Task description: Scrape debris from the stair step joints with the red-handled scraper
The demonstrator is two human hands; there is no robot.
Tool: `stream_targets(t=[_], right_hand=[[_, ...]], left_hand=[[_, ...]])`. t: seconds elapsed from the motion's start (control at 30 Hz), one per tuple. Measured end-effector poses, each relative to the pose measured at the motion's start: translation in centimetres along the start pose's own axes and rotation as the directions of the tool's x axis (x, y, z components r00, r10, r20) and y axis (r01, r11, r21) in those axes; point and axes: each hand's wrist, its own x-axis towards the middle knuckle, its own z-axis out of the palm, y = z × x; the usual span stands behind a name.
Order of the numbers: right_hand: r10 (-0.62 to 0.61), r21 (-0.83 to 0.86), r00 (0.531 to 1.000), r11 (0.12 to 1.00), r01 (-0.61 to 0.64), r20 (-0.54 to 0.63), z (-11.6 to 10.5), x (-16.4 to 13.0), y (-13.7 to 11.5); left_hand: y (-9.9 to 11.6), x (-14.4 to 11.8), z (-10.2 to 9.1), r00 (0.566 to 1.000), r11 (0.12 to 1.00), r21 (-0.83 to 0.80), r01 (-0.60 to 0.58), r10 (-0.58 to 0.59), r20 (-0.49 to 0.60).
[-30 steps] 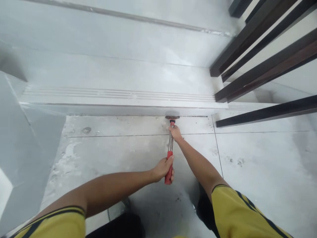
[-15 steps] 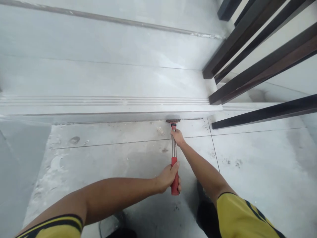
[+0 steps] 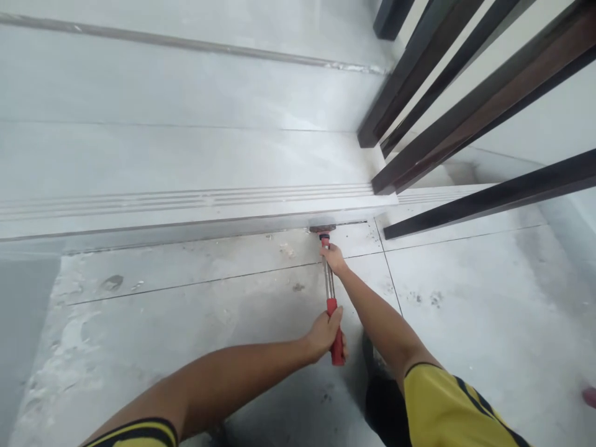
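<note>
A long-handled scraper (image 3: 329,282) with a metal shaft and red grip stretches away from me. Its wide, dirty head (image 3: 322,229) rests in the joint where the floor meets the bottom step's riser. My left hand (image 3: 325,335) is wrapped round the red grip at the near end. Farther up, my right hand (image 3: 332,258) closes on the shaft just below the head. The blade's edge is too small to make out. Pale crumbs (image 3: 287,251) lie on the floor tiles (image 3: 251,316) left of the head.
White stairs rise ahead, with a grooved step edge (image 3: 205,200). Dark balusters (image 3: 484,202) slant across the right side. Whitish residue (image 3: 74,335) coats the floor at left. A small pinkish object (image 3: 589,396) shows at the right edge.
The scraper's head has slid slightly right along the joint, and the handle's near end has swung right with both hands still on it. My view has turned a little.
</note>
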Motion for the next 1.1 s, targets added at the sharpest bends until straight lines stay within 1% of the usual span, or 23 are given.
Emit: stream_targets(t=[0.1, 0.2, 0.23, 0.37, 0.5, 0.53, 0.6, 0.7, 0.77, 0.83, 0.9, 0.97, 1.03, 1.1], right_hand=[[0.015, 0.057, 1.0, 0.998, -0.014, -0.007, -1.2, 0.5, -0.1], [0.016, 0.027, 1.0, 1.0, -0.016, -0.02, -2.4, 1.0, -0.1], [0.017, 0.026, 1.0, 1.0, -0.017, -0.016, -2.8, 1.2, 0.0], [0.027, 0.059, 1.0, 0.998, -0.027, 0.0, -4.2, 1.9, 0.7], [0.069, 0.039, 0.997, 0.997, -0.07, 0.028, -4.8, 2.6, 1.0], [0.08, 0.028, 0.996, 0.996, -0.081, 0.042, -4.8, 2.6, 0.8], [0.118, 0.0, 0.991, 0.993, -0.119, 0.066, -5.1, 2.4, 0.1], [0.168, -0.009, 0.982, 0.986, -0.168, 0.084, -6.1, 1.3, -1.6], [0.17, 0.019, 0.982, 0.985, -0.172, 0.087, -6.8, 0.6, -2.8], [0.162, 0.032, 0.983, 0.986, -0.165, 0.086, -7.2, 0.1, -3.3], [0.157, 0.003, 0.985, 0.988, -0.157, 0.07, -7.2, 0.2, -3.1], [0.125, -0.035, 0.991, 0.992, -0.123, 0.039, -7.0, 0.6, -2.2], [0.053, -0.057, 0.999, 0.997, -0.053, -0.001, -6.8, 1.2, -1.0], [0.005, -0.07, 1.0, 0.998, -0.006, -0.011, -6.9, 1.8, 0.0]], left_hand=[[0.7, 0.8, 1.1, 0.999, 1.0, -0.014, 0.013, -0.013, 0.03], [1.8, 1.2, 2.3, 0.998, 0.999, -0.003, 0.039, -0.039, -0.05], [2.1, 1.2, 2.8, 0.997, 0.999, -0.015, 0.042, -0.042, -0.061], [2.8, 1.6, 4.6, 1.0, 0.997, -0.068, 0.029, -0.03, -0.008], [2.8, 2.5, 5.3, 0.993, 0.997, -0.062, 0.054, -0.06, -0.102], [2.9, 2.6, 5.4, 0.993, 0.996, -0.073, 0.048, -0.055, -0.109], [3.2, 2.2, 5.9, 0.994, 0.994, -0.109, 0.018, -0.03, -0.106], [4.4, 0.7, 7.0, 0.992, 0.987, -0.158, -0.021, 0.0, -0.126], [5.3, -0.4, 7.8, 0.992, 0.983, -0.18, -0.04, 0.018, -0.121], [5.8, -0.8, 8.2, 0.992, 0.982, -0.18, -0.053, 0.031, -0.122], [5.5, -0.6, 8.1, 0.988, 0.986, -0.155, -0.065, 0.042, -0.145], [4.5, 0.1, 7.7, 0.985, 0.99, -0.116, -0.076, 0.056, -0.163], [3.4, 0.9, 7.4, 0.987, 0.994, -0.078, -0.081, 0.069, -0.145], [2.8, 1.5, 7.4, 0.988, 0.995, -0.052, -0.083, 0.075, -0.135]])
